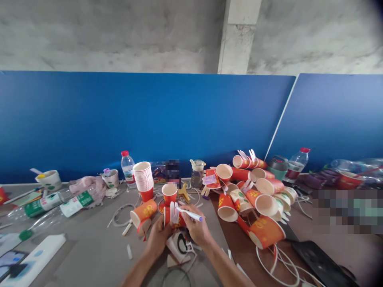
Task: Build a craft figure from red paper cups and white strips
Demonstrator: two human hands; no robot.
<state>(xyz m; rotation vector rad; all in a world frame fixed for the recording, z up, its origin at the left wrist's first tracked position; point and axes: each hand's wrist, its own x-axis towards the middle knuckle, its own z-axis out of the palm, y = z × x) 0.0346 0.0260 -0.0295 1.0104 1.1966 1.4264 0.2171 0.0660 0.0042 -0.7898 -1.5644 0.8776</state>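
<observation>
My left hand (158,238) is closed around a red paper cup (171,215) lying on its side at the table's middle. A white marker pen (189,214) with a purple end is pinched in my right hand (196,227), its tip touching the cup. Just beyond them an upright red cup (169,193) stands, and an orange cup (143,211) lies on its side to the left. Below my hands sits a cut white paper-cup piece (178,246) with a black mark.
A heap of red paper cups (257,203) lies to the right. A stack of cups (143,178), water bottles (127,168), a glass jar (198,172) and white paper strips litter the grey table (98,255). A blue partition (149,119) backs it.
</observation>
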